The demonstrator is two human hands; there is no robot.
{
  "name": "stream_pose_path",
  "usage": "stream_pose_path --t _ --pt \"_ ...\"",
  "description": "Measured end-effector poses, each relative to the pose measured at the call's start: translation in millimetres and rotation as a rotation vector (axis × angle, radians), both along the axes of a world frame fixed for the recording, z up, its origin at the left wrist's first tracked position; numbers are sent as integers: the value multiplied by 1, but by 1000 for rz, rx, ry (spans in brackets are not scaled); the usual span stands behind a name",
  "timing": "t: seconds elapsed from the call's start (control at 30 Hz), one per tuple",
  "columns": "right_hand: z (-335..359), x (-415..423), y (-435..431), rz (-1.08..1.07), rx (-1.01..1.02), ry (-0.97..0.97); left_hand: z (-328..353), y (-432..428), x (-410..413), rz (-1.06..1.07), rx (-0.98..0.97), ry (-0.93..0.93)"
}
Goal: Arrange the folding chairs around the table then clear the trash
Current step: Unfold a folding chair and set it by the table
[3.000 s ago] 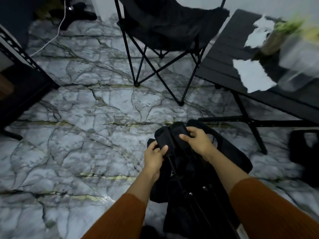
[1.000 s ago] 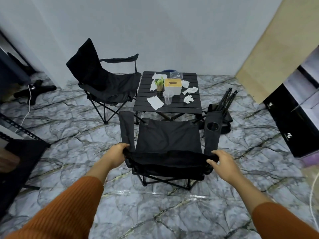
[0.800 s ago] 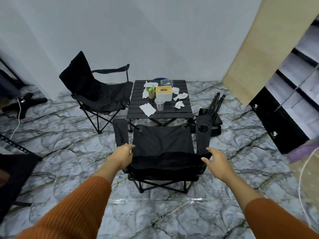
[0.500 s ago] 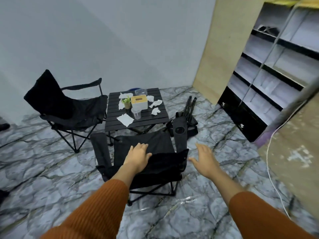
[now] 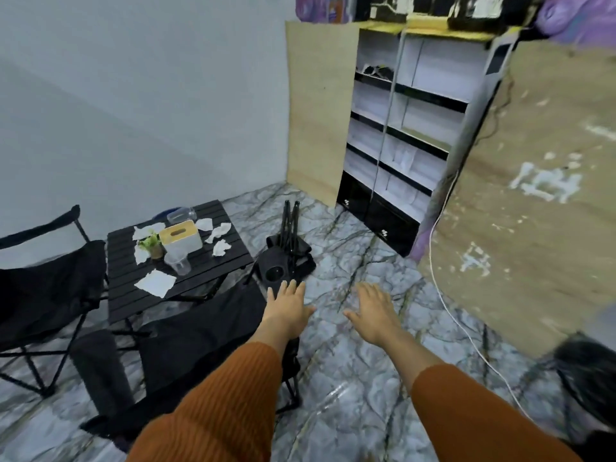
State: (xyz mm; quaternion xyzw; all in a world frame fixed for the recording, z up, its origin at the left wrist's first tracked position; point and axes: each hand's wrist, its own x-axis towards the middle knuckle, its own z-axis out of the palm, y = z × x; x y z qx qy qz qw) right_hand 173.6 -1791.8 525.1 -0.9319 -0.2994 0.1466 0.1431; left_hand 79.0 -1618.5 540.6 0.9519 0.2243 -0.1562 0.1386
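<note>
While both my hands (image 5: pixel 288 313) (image 5: pixel 373 315) hung empty, fingers spread, an opened chair (image 5: pixel 186 348) stood by the table (image 5: pixel 123 285), another (image 5: pixel 291 248) folded beyond.

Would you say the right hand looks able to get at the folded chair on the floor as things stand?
Probably yes: the right hand is open and empty, and only bare floor lies between it and the folded chair.

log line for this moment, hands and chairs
hands: left open, right open, both empty | opened chairs: two | folded chair: on floor | tissues: on table
</note>
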Motion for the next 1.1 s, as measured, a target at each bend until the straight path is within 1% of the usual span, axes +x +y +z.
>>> stream_pose_path --t 0.13,0.3,0.6,0.7,0.9,1.1 --pt "-3 55 -9 -64 -39 3 8 -3 59 -42 -9 34" --pt "3 147 -17 -50 -99 2 9 -4 142 -62 -9 74" --pt "26 311 -7 42 -112 -13 25 7 301 39 -13 15" --pt "26 356 0 64 -116 1 28 9 344 50 -13 25" --pt "24 445 31 90 -104 2 27 34 429 70 13 47" --pt "34 542 92 118 -80 -5 22 96 528 101 8 21"
